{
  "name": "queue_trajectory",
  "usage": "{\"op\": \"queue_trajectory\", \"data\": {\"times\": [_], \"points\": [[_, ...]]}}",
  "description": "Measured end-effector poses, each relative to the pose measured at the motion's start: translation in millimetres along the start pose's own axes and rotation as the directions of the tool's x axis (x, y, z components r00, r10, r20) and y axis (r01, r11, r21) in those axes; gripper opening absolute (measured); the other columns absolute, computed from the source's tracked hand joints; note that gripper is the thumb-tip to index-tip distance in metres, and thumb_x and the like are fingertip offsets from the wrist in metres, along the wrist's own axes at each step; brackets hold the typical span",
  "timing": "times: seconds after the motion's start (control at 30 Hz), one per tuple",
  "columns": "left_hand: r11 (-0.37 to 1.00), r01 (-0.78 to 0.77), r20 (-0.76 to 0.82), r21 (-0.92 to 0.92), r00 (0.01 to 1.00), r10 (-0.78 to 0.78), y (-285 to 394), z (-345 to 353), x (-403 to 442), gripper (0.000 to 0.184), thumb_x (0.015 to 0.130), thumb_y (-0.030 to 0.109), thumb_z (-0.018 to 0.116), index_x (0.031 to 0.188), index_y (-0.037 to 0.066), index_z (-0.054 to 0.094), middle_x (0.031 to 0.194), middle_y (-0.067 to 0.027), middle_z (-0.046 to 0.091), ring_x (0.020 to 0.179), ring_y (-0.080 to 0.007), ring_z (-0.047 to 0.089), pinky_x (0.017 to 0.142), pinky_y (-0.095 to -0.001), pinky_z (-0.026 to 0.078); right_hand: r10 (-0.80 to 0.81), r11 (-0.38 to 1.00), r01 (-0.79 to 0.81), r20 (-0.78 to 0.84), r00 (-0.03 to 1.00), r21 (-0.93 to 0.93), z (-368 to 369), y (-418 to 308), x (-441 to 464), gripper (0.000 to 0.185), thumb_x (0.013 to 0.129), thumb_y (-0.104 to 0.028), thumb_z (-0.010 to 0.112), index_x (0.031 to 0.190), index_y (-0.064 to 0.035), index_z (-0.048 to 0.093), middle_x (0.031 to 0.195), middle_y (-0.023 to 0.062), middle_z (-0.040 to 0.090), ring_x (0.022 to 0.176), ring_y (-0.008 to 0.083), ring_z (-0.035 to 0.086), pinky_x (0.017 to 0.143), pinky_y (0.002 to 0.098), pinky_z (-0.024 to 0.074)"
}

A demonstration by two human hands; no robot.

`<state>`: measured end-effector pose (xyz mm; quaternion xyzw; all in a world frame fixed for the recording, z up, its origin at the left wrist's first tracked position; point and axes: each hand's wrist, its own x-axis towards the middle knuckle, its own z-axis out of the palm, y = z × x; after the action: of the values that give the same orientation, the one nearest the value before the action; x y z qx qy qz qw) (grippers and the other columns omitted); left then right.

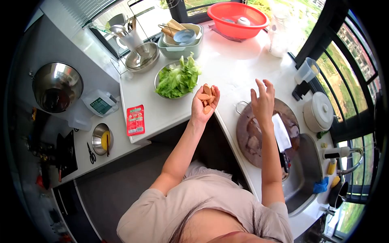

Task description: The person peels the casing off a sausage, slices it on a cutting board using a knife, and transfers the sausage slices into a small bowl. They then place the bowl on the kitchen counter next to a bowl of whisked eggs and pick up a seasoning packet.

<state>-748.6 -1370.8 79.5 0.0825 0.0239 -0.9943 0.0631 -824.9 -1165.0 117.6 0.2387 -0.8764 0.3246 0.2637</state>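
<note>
My left hand [206, 106] is cupped palm up around several oval orange slices [204, 96]; whether they are sausage or carrot I cannot tell. It is just right of a bowl of green lettuce [176, 79]. My right hand [263, 101] is raised, with fingers apart and nothing in them, over the far side of a round cutting board [248, 139]. On the board, partly behind my right forearm, lies a cleaver with a broad pale blade [282, 131] and a dark handle [285, 162]. The board's near right side overlaps the sink [308, 174].
A red packet [135, 120] lies on the left counter. Farther left are scissors [91, 154] and a metal bowl [97, 139] with yellow contents. A red basin [238, 20] and a grey-green tub [180, 50] stand at the back. A white lidded pot [319, 111] sits right, near the faucet [340, 153].
</note>
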Motion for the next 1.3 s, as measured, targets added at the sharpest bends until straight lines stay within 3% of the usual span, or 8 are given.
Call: {"op": "queue_trajectory", "data": {"times": [0.33, 0.63, 0.73, 0.83, 0.97, 1.0, 1.1, 1.3], "points": [[1.000, -0.017, 0.083, 0.014, 0.996, 0.016, 156, 45, 100, 0.022, 0.100, 0.014, 0.048, 0.090, -0.001, 0.059, 0.094, -0.0132, 0.064, 0.096, -0.0268, 0.064, 0.094, -0.0409, 0.056, -0.036, 0.983, 0.029, 0.038, 0.999, 0.183, 153, -79, 122, 0.037, 0.081, -0.010, 0.069, 0.117, -0.0033, 0.062, 0.123, 0.0221, 0.053, 0.110, 0.0391, 0.054, 0.094, 0.0442, 0.0454], [0.996, 0.046, 0.069, 0.083, 0.996, -0.052, 191, 101, 230, 0.018, 0.099, 0.013, 0.049, 0.092, -0.001, 0.057, 0.095, -0.0130, 0.063, 0.097, -0.0237, 0.063, 0.093, -0.0384, 0.057, -0.040, 0.986, 0.031, 0.051, 0.998, 0.166, 253, 21, 313, 0.037, 0.081, -0.015, 0.069, 0.114, -0.0005, 0.064, 0.116, 0.0229, 0.056, 0.109, 0.0398, 0.055, 0.093, 0.0440, 0.0462], [0.985, 0.078, 0.032, 0.155, 0.996, -0.084, 200, 123, 262, 0.020, 0.100, 0.014, 0.049, 0.096, -0.004, 0.057, 0.099, -0.0142, 0.062, 0.099, -0.0246, 0.063, 0.094, -0.0378, 0.056, 0.013, 1.000, -0.015, 0.134, 0.991, 0.012, 311, 102, 396, 0.043, 0.079, -0.024, 0.071, 0.114, 0.0008, 0.063, 0.116, 0.0268, 0.057, 0.109, 0.0407, 0.056, 0.093, 0.0440, 0.0466], [0.983, 0.121, 0.069, 0.140, 0.989, -0.132, 214, 126, 287, 0.022, 0.101, 0.017, 0.047, 0.100, -0.001, 0.059, 0.104, -0.0133, 0.062, 0.106, -0.0252, 0.061, 0.094, -0.0383, 0.056, 0.258, 0.966, -0.229, 0.351, 0.900, -0.123, 377, 164, 455, 0.045, 0.078, -0.030, 0.073, 0.107, 0.0020, 0.061, 0.108, 0.0225, 0.063, 0.099, 0.0357, 0.062, 0.086, 0.0416, 0.0499], [0.984, 0.102, -0.042, 0.148, 0.994, -0.097, 232, 118, 301, 0.023, 0.101, 0.022, 0.049, 0.101, 0.003, 0.061, 0.109, -0.0121, 0.061, 0.109, -0.0247, 0.060, 0.094, -0.0402, 0.056, 0.432, 0.900, -0.310, 0.548, 0.716, -0.306, 446, 202, 491, 0.087, 0.066, -0.054, 0.079, 0.126, 0.0047, 0.052, 0.122, 0.0290, 0.059, 0.114, 0.0394, 0.059, 0.094, 0.0388, 0.0484], [0.984, 0.096, -0.058, 0.149, 0.994, -0.088, 236, 114, 305, 0.023, 0.101, 0.022, 0.049, 0.101, 0.003, 0.061, 0.109, -0.0122, 0.061, 0.109, -0.0248, 0.060, 0.093, -0.0402, 0.056, 0.429, 0.902, -0.284, 0.604, 0.672, -0.325, 454, 201, 495, 0.111, 0.059, -0.061, 0.081, 0.136, 0.0075, 0.041, 0.134, 0.0330, 0.049, 0.128, 0.0415, 0.048, 0.103, 0.0409, 0.0432], [0.986, 0.082, -0.106, 0.143, 0.992, -0.067, 246, 103, 313, 0.023, 0.101, 0.023, 0.049, 0.101, 0.003, 0.061, 0.110, -0.0125, 0.060, 0.109, -0.0250, 0.060, 0.093, -0.0402, 0.056, 0.462, 0.883, -0.232, 0.663, 0.589, -0.409, 475, 195, 502, 0.117, 0.058, -0.059, 0.083, 0.143, 0.0043, 0.033, 0.144, 0.0317, 0.037, 0.136, 0.0430, 0.036, 0.108, 0.0504, 0.0376], [0.990, 0.087, -0.161, 0.108, 0.985, -0.069, 253, 92, 318, 0.023, 0.102, 0.021, 0.047, 0.103, 0.002, 0.060, 0.107, -0.0119, 0.061, 0.107, -0.0245, 0.060, 0.092, -0.0388, 0.057, 0.437, 0.890, -0.203, 0.639, 0.633, -0.408, 461, 189, 514, 0.100, 0.060, -0.050, 0.082, 0.139, -0.0006, 0.043, 0.136, 0.0251, 0.050, 0.132, 0.0393, 0.042, 0.106, 0.0477, 0.0385]]}}
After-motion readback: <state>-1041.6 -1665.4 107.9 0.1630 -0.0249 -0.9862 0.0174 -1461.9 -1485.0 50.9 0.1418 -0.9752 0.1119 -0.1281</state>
